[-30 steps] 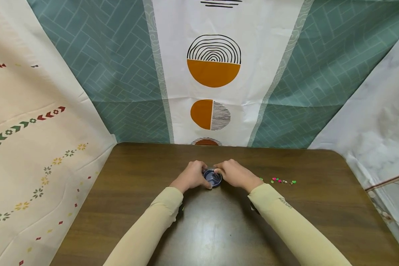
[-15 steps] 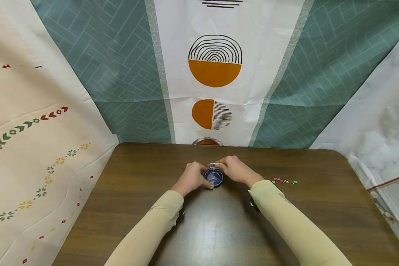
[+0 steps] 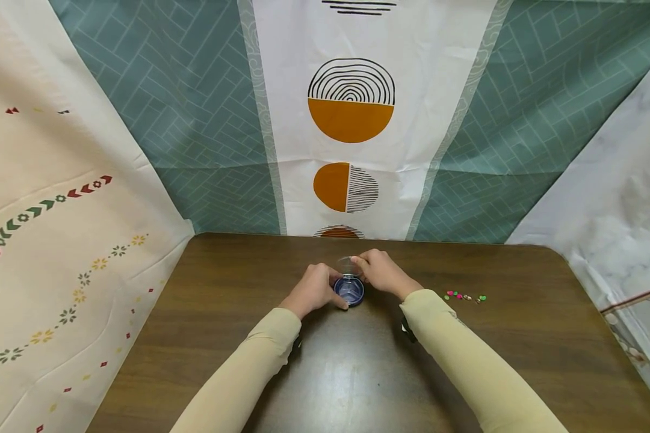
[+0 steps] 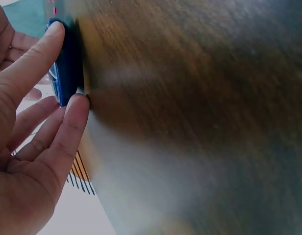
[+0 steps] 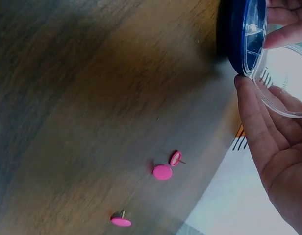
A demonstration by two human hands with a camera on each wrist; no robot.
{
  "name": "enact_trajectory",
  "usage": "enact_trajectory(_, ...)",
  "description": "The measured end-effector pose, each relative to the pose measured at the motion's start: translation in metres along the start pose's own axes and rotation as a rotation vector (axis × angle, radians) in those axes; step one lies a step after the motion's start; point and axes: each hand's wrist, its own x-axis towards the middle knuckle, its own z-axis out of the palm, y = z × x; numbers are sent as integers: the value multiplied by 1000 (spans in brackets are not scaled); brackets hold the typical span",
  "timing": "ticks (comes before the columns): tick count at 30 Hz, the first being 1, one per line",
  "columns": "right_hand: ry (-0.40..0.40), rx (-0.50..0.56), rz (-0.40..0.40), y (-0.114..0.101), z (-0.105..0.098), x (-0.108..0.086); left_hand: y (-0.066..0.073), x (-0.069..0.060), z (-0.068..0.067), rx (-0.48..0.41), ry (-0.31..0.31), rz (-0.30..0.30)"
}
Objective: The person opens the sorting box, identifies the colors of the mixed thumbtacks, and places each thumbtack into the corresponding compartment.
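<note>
A small round container (image 3: 349, 292) with a dark blue base and clear dividers inside sits on the table. Its clear round lid (image 3: 349, 266) stands raised at the far side, joined to the base at the rim. My left hand (image 3: 314, 287) grips the base from the left, thumb at the near edge, fingers round the far side. At the lid's right side, my right hand (image 3: 381, 273) holds the lid, its fingers partly seen through the clear plastic in the right wrist view. The left wrist view shows the blue side wall (image 4: 68, 68) between thumb and fingers.
Several pink, green and pale thumbtacks (image 3: 459, 296) lie scattered on the brown wooden table (image 3: 222, 276), right of my right hand. Nearest in the right wrist view is a pink thumbtack (image 5: 162, 172). A patterned curtain (image 3: 216, 150) hangs behind the table's far edge.
The lid has swung up and away from the base toward the far side, with my right hand on it. My left hand keeps its grip on the base.
</note>
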Motion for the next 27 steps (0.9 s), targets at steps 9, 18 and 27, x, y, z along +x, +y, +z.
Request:
enact_trajectory(9, 2, 56, 4, 3, -3, 1, 8, 5, -1, 49, -11, -20)
enact_trajectory(18, 62, -45, -85, 11, -31, -13, 10, 7, -3, 52, -16, -22)
enact_trajectory(27, 210, -126, -71, 39, -72, -44, 2, 8, -2, 53, -30, 3)
